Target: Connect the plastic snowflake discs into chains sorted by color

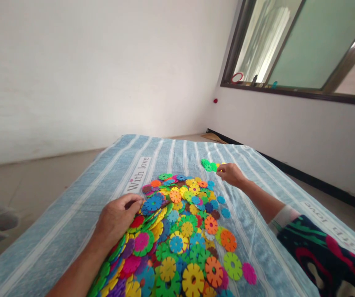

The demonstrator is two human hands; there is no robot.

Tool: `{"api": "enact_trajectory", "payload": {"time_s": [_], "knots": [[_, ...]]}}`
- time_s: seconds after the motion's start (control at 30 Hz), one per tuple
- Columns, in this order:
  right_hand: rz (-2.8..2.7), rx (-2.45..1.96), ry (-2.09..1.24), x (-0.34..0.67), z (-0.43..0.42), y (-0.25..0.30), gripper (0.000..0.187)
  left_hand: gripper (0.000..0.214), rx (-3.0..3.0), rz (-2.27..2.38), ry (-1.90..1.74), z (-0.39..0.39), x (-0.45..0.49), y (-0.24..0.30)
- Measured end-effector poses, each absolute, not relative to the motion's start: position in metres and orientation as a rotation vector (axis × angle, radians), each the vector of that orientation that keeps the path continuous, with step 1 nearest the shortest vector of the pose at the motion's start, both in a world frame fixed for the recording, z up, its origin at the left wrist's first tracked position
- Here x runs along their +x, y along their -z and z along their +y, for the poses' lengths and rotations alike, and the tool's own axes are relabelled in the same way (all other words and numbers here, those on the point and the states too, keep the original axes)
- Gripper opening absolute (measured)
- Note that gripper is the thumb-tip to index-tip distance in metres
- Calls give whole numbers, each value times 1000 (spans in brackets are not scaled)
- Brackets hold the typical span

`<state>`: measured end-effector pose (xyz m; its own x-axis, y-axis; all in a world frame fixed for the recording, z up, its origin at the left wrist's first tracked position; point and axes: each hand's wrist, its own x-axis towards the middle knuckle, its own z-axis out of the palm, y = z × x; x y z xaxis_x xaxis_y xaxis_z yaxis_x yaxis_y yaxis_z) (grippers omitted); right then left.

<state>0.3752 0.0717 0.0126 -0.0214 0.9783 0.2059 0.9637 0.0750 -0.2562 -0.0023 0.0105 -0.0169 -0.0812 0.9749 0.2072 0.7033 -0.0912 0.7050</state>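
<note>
Multicoloured slotted discs (167,268) in a loose pile, bottom centre of the frame running up to mid-frame. Nearest: big yellow disc (187,281) at the bottom edge, flat side up. Lime disc (227,266) and magenta disc (249,274) sit off the pile's right flank, lower right, on blue striped cloth (78,206).

Patterned sleeve (322,247) at lower right, right forearm bare beyond the pale cuff.

Left hand (117,218): centre-left, against the pile's left flank. Fingers curled, thumb and index tips close together, just beside a blue disc (152,202) on top of the heap. Can't tell if they grip anything.

Right hand (233,175): right of centre, beyond the pile's far right corner. Fingertips bunched, at the right end of a green disc cluster (208,165). Cluster lies left of the fingertips, apart from the main pile. Yellow bit (222,165) peeks out behind the fingers. Grip vs touch: can't tell, too small.

"With love" print (138,173) on the cloth, upper left of the pile. Behind: white wall (97,74), dark-framed window (301,49) upper right, red ring (233,78) at its lower left corner.
</note>
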Motion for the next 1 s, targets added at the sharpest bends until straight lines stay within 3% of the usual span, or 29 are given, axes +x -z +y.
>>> {"api": "enact_trajectory", "payload": {"time_s": [0.33,0.73,1.0], "knots": [[-2027,-1676,-435,356,-4,16,17,28,1836,1814,-970,9,0,11],[-2229,-1830,-308,313,-9,-2,30,29,1885,1736,-1004,8,-1,14],[-2083,-1826,-388,316,-10,5,17,30,1854,1741,-1010,9,-1,16]]}}
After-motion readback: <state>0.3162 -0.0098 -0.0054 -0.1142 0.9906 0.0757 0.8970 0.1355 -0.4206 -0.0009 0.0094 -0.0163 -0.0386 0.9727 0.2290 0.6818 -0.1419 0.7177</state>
